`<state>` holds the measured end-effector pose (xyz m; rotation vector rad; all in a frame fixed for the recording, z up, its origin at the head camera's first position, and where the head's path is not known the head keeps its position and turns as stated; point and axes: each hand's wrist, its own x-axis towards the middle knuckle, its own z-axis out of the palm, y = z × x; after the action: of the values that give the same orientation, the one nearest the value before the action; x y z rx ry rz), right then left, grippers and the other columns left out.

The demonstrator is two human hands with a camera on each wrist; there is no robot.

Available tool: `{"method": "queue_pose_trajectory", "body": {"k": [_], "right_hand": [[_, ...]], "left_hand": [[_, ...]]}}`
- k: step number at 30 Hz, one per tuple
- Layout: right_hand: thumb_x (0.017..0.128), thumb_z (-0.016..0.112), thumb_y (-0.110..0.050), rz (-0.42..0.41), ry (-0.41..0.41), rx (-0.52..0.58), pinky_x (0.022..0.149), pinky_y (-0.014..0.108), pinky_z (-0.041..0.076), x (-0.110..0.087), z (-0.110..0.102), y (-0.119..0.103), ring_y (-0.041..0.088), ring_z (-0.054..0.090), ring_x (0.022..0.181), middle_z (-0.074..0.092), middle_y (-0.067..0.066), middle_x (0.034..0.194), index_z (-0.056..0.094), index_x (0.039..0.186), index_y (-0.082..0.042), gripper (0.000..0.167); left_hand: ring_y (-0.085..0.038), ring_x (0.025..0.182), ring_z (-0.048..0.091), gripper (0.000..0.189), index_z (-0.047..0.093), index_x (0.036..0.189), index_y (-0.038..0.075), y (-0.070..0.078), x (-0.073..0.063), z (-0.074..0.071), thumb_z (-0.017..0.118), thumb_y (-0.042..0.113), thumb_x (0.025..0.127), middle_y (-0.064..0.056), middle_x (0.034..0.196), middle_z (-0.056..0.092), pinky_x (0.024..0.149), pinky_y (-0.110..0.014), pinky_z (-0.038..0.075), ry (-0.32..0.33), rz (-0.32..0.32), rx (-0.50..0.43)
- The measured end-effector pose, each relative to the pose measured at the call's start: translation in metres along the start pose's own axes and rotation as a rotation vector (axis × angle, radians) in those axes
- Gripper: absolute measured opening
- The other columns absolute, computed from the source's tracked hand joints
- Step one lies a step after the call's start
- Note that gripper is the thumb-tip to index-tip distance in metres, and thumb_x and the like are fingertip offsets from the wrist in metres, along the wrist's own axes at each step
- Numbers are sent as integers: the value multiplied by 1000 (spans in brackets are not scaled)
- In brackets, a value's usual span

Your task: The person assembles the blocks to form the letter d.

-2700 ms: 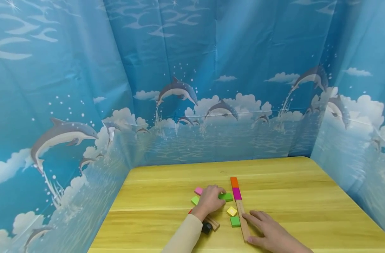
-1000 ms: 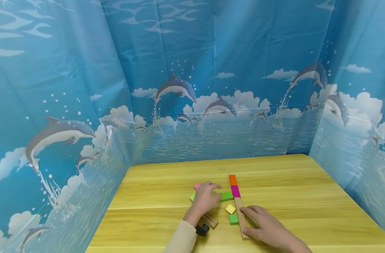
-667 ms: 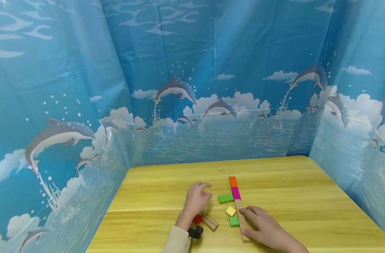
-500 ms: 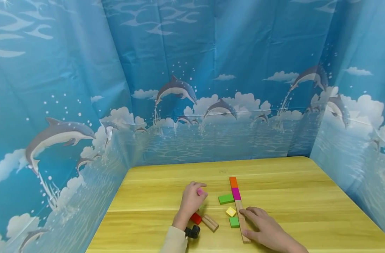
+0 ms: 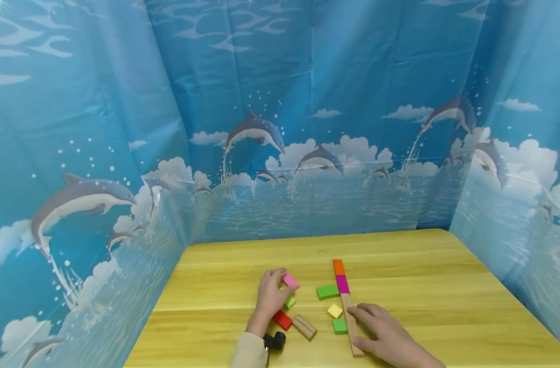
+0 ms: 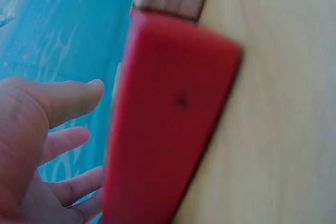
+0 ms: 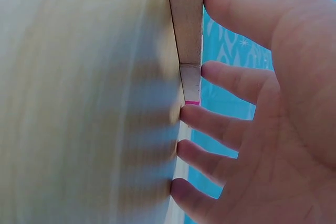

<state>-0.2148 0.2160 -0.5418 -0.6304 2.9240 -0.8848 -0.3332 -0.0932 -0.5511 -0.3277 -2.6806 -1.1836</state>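
My left hand [image 5: 269,294] curves around the near-left side of a pink block [image 5: 290,281], thumb and index finger apart. In the left wrist view its fingers are spread, and a red block [image 6: 168,114] fills the middle. A light green block [image 5: 289,302] lies partly under the left hand. My right hand [image 5: 386,332] rests beside a row of blocks, thumb and index finger touching the plain wooden block [image 5: 354,335] and its neighbour. The row continues with a magenta block [image 5: 342,284] and an orange block [image 5: 338,267]. A green block [image 5: 328,292] meets the row from the left.
A yellow block [image 5: 334,311] and a small green block [image 5: 340,326] lie left of the row. Two plain wooden blocks [image 5: 304,327] lie side by side near the red one. A black wrist camera [image 5: 275,341] sits at the left wrist. A dolphin-print curtain [image 5: 317,199] surrounds the table.
My left hand has left the green block beside the row and moved left to the pink block. The red and light green blocks show more now. My right hand stays at the row.
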Motion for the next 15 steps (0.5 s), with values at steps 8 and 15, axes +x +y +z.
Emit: {"method": "queue_pose_trajectory", "body": {"k": [8, 15], "right_hand": [[90, 66, -59, -3, -12, 1, 94, 66, 43, 0, 2, 1, 43, 47, 126, 51, 15, 140, 54, 146, -15, 72], [91, 65, -59, -10, -32, 20, 92, 65, 45, 0, 2, 2, 43, 49, 124, 51, 15, 139, 54, 146, -14, 71]], "left_hand": [[-26, 101, 45, 62, 58, 142, 9, -7, 1, 2, 78, 31, 87, -14, 120, 58, 76, -41, 39, 24, 33, 40], [-31, 110, 44, 59, 60, 142, 13, -11, 1, 4, 76, 36, 90, -14, 126, 54, 85, -49, 40, 0, 53, 119]]}}
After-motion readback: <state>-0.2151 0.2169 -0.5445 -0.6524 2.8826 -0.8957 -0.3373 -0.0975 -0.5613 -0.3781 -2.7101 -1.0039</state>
